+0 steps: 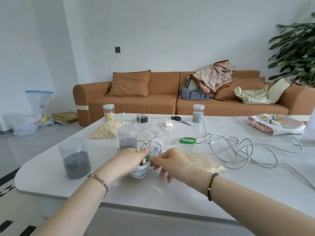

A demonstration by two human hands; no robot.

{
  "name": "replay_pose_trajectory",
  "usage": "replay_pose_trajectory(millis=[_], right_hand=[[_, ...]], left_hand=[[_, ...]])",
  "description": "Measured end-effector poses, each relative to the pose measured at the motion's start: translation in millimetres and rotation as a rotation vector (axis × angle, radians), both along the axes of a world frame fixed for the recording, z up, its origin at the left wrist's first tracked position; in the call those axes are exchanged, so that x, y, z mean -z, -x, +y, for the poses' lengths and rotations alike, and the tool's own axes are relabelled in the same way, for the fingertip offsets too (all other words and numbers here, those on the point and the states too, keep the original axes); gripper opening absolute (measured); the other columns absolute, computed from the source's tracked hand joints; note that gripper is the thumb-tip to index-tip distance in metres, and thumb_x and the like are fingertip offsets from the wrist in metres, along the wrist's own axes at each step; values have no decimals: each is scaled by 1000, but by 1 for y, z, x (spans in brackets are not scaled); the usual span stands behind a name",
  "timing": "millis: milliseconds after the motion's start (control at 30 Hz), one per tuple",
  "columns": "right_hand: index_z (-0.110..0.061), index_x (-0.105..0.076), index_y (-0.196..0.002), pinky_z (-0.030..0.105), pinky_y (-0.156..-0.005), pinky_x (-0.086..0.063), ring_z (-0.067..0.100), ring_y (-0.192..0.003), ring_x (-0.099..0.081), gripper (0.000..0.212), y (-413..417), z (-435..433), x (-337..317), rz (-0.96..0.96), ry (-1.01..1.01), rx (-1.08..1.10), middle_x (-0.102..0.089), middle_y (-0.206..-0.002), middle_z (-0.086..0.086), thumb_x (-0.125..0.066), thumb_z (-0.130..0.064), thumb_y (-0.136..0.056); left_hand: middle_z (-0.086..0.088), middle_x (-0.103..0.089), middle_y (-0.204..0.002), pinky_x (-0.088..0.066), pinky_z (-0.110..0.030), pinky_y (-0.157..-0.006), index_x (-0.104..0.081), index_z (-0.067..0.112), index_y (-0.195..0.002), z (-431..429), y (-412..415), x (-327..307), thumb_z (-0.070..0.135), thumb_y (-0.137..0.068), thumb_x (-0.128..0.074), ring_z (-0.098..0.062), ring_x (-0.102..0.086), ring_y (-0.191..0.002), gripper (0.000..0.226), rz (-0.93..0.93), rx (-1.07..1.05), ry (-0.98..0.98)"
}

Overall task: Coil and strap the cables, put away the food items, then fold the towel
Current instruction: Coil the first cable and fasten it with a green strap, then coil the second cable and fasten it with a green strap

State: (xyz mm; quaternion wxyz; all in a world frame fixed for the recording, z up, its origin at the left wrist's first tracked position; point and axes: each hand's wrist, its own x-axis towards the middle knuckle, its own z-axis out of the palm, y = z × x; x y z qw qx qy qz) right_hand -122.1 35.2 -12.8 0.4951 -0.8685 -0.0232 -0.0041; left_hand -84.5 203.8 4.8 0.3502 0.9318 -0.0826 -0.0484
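White cable coil in left hand, right hand pinching green strap.

Worktop count: 4 upright lidded jars, 3 grey-filled (front jar, middle jar, back jar) and 1 oat jar; 1 clear container on its side; 2 oat bags (left bag, right bag). Cables: 1 white coil, 1 loose grey cable; thin leads at the back not countable. Singles: scissors, green roll, green strap, towel, black adapter, white adapter; 2 hands, left hand and right hand.
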Motion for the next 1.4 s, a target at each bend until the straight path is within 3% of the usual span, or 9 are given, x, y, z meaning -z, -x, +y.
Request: replay_pose_trajectory(millis=[133, 367, 567, 800, 900, 967, 1033, 1167, 1400], right_hand=[[-2, -74, -89, 18, -44, -42, 6, -39, -47, 40, 6, 13, 9, -42, 182, 12, -62, -61, 4, -64, -40, -94], [-14, -77, -94, 38, -83, -54, 21, -89, -66, 25, 6, 21, 12, -164, 361, -14, -73, -96, 6, -66, -36, -92], [-18, -73, -116, 30, -94, -49, 17, -105, -61, 28, 0, 25, 8, -183, 456, -68, -67, -117, 0, -64, -33, -94], [-20, -70, -122, 15, -79, -39, 8, -87, -52, 28, -10, 20, 2, -211, 505, -169, -66, -116, -4, -59, -23, -96], [-23, -72, -114, 8, -61, -37, -1, -70, -52, 23, -10, 5, -5, -249, 511, -173, -66, -103, -8, -58, -24, -97], [-28, -74, -108, 19, -68, -47, -4, -68, -54, 20, -10, -11, -13, -282, 501, -139, -66, -89, -14, -58, -25, -97], [-31, -75, -100, 29, -72, -53, -6, -64, -56, 18, -8, -31, -22, -328, 491, -82, -66, -75, -17, -59, -25, -95], [-27, -75, -95, 30, -67, -49, 0, -63, -56, 16, -1, -70, -34, -423, 520, 25, -68, -72, -12, -60, -24, -94], [-29, -71, -78, 37, -72, -55, 12, -74, -64, 15, -3, -159, -60, -493, 519, 224, -68, -73, -11, -57, -25, -83]], left_hand=[[-2, -60, -68, -35, -28, -58, -63, 19, -65, 10, 7, 5, 51, -98, -52, -17, -60, -72, 48, -116, -39, -112], [-5, -59, -65, -32, -26, -52, -53, 12, -64, 10, -1, 11, 44, -96, -59, -17, -55, -66, 46, -152, -41, -66], [-10, -59, -84, -34, -29, -74, -64, 8, -81, 13, -15, 16, 41, -101, -51, -28, -54, -95, 41, -139, -54, -129], [-20, -58, -120, -50, -38, -87, -66, 3, -108, 32, -35, 22, 47, -95, -53, -35, -59, -100, 47, -152, -224, -146], [-13, -50, -132, -49, -44, -90, -56, 10, -126, 20, -21, 11, 49, -98, -53, -36, -53, -117, 48, -347, -269, -372], [-8, -53, -131, -47, -44, -89, -57, 16, -127, 3, -10, 2, 48, -98, -53, -33, -51, -120, 44, -578, -247, -434], [-3, -59, -124, -47, -41, -85, -64, 22, -119, -19, 2, -9, 43, -97, -54, -30, -55, -114, 32, -721, -145, -310], [14, -64, -103, -49, -34, -76, -69, 33, -93, -73, 10, -22, 34, -95, -54, -15, -61, -97, 15, -654, 84, -44], [21, -66, -100, -46, -30, -73, -68, 38, -100, -150, -16, -26, 29, -95, -53, -3, -62, -82, 18, -623, 245, 126]])
